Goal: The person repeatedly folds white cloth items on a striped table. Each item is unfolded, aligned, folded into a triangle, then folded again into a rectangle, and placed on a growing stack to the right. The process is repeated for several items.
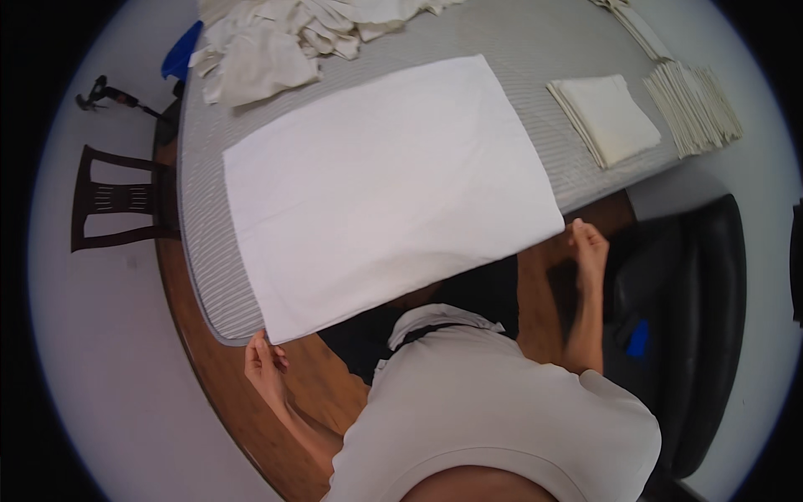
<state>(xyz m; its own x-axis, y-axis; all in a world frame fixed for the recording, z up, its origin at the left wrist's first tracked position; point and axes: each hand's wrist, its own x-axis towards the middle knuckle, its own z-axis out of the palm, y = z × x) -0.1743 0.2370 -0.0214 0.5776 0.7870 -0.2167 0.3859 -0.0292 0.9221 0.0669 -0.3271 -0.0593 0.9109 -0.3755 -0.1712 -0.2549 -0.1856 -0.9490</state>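
Note:
A large white cloth [389, 194] lies spread over the near part of a table with a grey striped cover [216, 276]. Its near edge runs fairly straight and hangs slightly past the table's front edge. At its near left corner, my left hand [266, 369] pinches the fabric between thumb and fingers. My right hand [590, 248] is beside the near right corner with thumb and fingertips together; whether cloth is between them is too small to tell. Low folds ripple the cloth near its front edge.
Rumpled cream cloths [270, 59] lie heaped at the back left. On the right are a folded cloth stack [611, 116] and a row of folded cloths [696, 106]. A wooden chair [122, 197] stands left, a black leather seat [696, 314] right. A blue container [182, 50] is behind.

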